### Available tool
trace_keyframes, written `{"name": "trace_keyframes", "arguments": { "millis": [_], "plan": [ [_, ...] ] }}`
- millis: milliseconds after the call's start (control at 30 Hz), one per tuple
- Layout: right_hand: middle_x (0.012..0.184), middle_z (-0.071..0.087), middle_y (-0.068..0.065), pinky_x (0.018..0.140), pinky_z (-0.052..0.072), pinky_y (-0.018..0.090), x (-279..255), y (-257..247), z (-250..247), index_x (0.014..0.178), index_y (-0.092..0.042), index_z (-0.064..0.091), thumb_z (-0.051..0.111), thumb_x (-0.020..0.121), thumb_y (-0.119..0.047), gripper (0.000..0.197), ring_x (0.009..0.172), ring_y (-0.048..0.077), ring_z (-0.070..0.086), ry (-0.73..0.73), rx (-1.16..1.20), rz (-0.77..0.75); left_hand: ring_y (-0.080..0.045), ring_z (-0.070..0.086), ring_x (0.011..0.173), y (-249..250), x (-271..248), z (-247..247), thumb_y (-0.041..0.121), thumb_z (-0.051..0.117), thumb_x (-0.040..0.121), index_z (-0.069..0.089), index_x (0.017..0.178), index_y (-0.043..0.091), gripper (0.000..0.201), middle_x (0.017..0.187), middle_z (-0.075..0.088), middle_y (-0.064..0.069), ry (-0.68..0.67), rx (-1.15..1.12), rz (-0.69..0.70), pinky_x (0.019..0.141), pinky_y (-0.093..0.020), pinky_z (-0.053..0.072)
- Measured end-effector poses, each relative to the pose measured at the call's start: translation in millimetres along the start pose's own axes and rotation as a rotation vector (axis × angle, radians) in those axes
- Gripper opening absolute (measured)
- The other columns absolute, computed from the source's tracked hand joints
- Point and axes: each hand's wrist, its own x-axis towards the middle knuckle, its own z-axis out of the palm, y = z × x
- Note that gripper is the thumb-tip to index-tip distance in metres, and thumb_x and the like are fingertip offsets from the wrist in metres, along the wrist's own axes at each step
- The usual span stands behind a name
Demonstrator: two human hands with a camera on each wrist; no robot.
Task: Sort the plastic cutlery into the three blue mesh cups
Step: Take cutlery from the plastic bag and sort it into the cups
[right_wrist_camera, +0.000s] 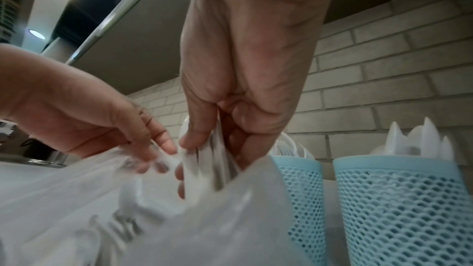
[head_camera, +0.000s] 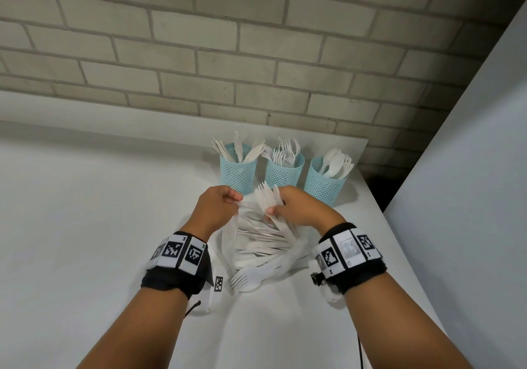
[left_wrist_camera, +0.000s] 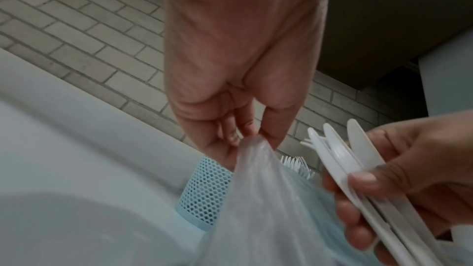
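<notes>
My left hand (head_camera: 218, 207) pinches the plastic bag (head_camera: 228, 243) mouth open so my right hand (head_camera: 296, 209) can grip a cutlery bundle (head_camera: 266, 202) for the mesh cups (head_camera: 282, 173) by the worktop's (head_camera: 85, 197) far edge.

bag (head_camera: 258, 243) before three cups (head_camera: 283, 171), on table (head_camera: 85, 212)

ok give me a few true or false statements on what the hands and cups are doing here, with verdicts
1. The left hand pinches the plastic bag. True.
2. The right hand is empty. False: it grips a bunch of white cutlery.
3. The right cup holds spoons. True.
4. Four blue mesh cups stand by the wall. False: three.
5. The left cup is empty. False: it holds what look like knives.
</notes>
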Motion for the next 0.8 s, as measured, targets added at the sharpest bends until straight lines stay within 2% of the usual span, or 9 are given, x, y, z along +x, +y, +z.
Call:
{"name": "trace_keyframes", "arguments": {
  "millis": [100,233,333,400,500,600,700,800],
  "plan": [
    [0.099,0.072,0.006,0.085,0.049,0.035,1,0,-9,0.096,-0.011,0.065,0.056,0.093,-0.021,0.014,0.092,0.021,0.067,0.026,0.139,-0.013,-0.011,0.058,0.075,1,0,0,-0.003,0.057,0.082,0.065,0.088,0.014,0.020,0.078,0.062,0.004,-0.009,0.013,-0.002,0.082,-0.026,0.047],
    [0.088,0.072,0.003,0.083,0.055,0.034,3,-3,-19,0.089,-0.018,0.064,0.055,0.094,-0.014,0.010,0.084,0.017,0.070,0.055,0.469,-0.050,-0.011,0.055,0.096,12,-3,1,0.006,0.062,0.084,0.067,0.099,0.013,0.017,0.099,0.062,0.004,-0.008,0.070,0.133,0.086,-0.023,0.042],
    [0.094,0.070,0.013,0.084,0.056,0.035,9,-8,-25,0.097,-0.009,0.063,0.055,0.093,-0.010,0.009,0.086,0.023,0.069,0.107,0.635,-0.064,-0.008,0.060,0.095,28,-7,5,0.017,0.056,0.091,0.068,0.100,0.013,0.015,0.101,0.066,0.003,-0.083,-0.073,0.187,0.082,-0.017,0.045],
    [0.095,0.069,0.013,0.085,0.055,0.036,15,-9,-27,0.099,-0.007,0.063,0.055,0.093,-0.009,0.010,0.087,0.025,0.068,0.140,0.721,-0.058,-0.011,0.065,0.098,37,-8,8,0.030,0.048,0.096,0.067,0.103,0.017,0.024,0.101,0.070,0.001,-0.264,-0.249,0.097,0.084,-0.019,0.049],
    [0.081,0.073,0.002,0.083,0.055,0.030,23,-11,-26,0.096,-0.010,0.061,0.053,0.094,-0.009,0.009,0.079,0.015,0.069,0.155,0.894,-0.034,-0.019,0.068,0.100,41,-5,12,0.042,0.041,0.096,0.063,0.114,0.017,0.037,0.108,0.070,-0.009,-0.473,-0.404,-0.030,0.089,-0.029,0.052],
    [0.075,0.074,0.000,0.078,0.056,0.028,31,-10,-22,0.097,-0.010,0.060,0.051,0.095,-0.012,0.010,0.073,0.013,0.070,0.147,1.007,-0.018,-0.019,0.069,0.094,40,0,21,0.034,0.044,0.097,0.058,0.118,0.007,0.037,0.107,0.069,-0.014,-0.505,-0.416,-0.066,0.087,-0.029,0.053],
    [0.076,0.074,-0.001,0.075,0.056,0.028,36,-6,-15,0.095,-0.011,0.061,0.052,0.095,-0.018,0.012,0.073,0.013,0.070,0.140,1.074,0.032,-0.019,0.069,0.089,38,4,25,0.030,0.042,0.098,0.060,0.110,0.011,0.029,0.101,0.070,-0.012,-0.550,-0.522,-0.113,0.081,-0.029,0.054],
    [0.078,0.074,0.000,0.074,0.056,0.032,38,1,-8,0.094,-0.013,0.063,0.055,0.093,-0.022,0.012,0.070,0.013,0.070,0.124,1.158,0.091,-0.021,0.068,0.091,34,6,26,0.026,0.042,0.098,0.060,0.109,0.009,0.027,0.103,0.068,-0.013,-0.600,-0.652,-0.161,0.084,-0.032,0.054]
  ]
}}
